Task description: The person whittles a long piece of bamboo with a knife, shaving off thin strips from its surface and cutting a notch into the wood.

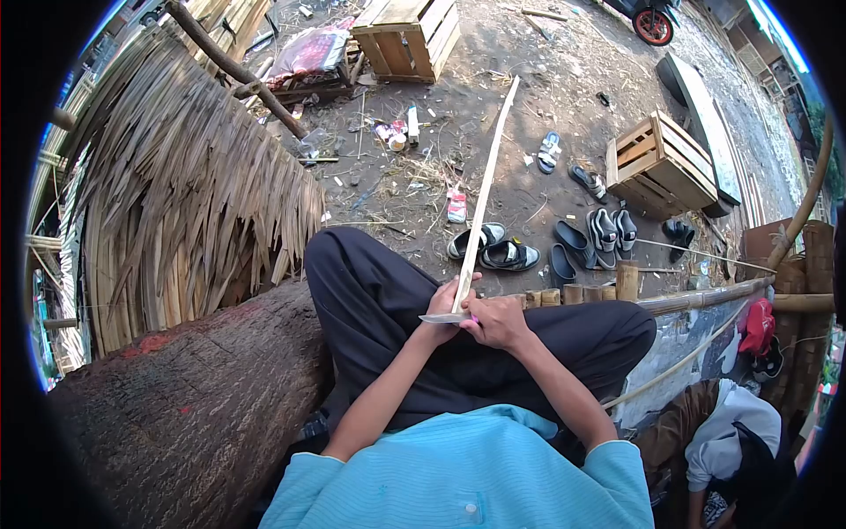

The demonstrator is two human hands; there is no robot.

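A long, pale strip of bamboo or wood point(490, 175) points away from my lap toward the ground ahead, slightly tilted to the right. My left hand point(445, 309) is closed around its near end. My right hand point(500, 321) grips a knife, with a bit of pink showing at its handle. The knife's blade point(443, 318) lies crosswise over the near end of the strip, its tip pointing left. Both hands are close together above my dark trousers. Fingers partly hide the handle and the strip's end.
A thick log point(203, 406) lies at my left, beside a dry leaf thatch panel point(194, 185). Several shoes point(511, 254) sit on the ground ahead. Wooden crates point(665, 167) stand farther off. A bamboo rail point(705, 296) runs rightward, and another person point(736, 432) sits low at right.
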